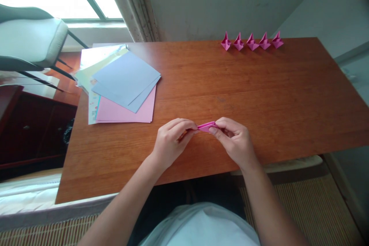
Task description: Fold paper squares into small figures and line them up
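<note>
1. Folded paper piece (206, 127): vivid pink, no print seen.
2. Five paper figures (252, 43): magenta-pink, all matching.
3. Upper sheets (128, 77): plain grey-blue.
4. Lower sheets (127, 111): plain light pink.
5. Printed packet (92, 109): pale ground, small coloured motifs, too small to read.
6. Desk (219, 80): reddish brown, fine lengthwise wood grain.
7. Curtain (129, 4): grey-beige, sparse small specks.
8. Cabinet (37, 127): very dark red-brown.
9. Mat (311, 207): tan, narrow darker stripes.
10. Shirt (207, 225): whitish, faint blue-green cast.

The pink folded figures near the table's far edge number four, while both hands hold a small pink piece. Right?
Not four: the head view shows five pink folded figures. The left hand and right hand do hold the small pink piece.
</note>
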Motion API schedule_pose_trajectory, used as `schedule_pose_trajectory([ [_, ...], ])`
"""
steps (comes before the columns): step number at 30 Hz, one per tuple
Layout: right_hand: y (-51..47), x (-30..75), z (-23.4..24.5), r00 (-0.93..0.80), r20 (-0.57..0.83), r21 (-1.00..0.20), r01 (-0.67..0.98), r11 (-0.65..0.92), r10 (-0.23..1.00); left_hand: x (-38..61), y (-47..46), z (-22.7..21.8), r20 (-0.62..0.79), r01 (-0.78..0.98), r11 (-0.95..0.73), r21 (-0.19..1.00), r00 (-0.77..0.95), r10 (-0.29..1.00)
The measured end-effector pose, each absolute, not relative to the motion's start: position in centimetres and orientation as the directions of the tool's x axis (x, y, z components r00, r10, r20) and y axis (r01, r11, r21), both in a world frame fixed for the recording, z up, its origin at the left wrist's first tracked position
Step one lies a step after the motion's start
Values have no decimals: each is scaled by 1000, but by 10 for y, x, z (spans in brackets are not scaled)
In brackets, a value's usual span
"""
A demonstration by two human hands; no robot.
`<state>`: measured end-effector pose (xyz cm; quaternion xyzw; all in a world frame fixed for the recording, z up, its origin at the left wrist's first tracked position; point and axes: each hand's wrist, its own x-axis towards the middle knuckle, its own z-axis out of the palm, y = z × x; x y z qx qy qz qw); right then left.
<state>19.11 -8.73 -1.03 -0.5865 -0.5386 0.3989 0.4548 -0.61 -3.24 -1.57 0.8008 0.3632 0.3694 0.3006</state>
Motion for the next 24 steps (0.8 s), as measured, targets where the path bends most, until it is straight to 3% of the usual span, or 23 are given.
schedule_pose_trajectory([
  [4, -87, 192, -11, 97, 62, -951, 309, 29, 993, -6, -32, -16, 299, 371, -509, 777, 494, 816],
  [10, -87, 192, -10, 89, 70, -959, 280, 43, 994, -7, -31, -18, 90, 281, -236, 930, 450, 889],
  [24, -86, 190, -7, 50, 74, -960, 276, 58, 996, -10, -31, -16, -7, 197, -92, 976, 452, 892],
])
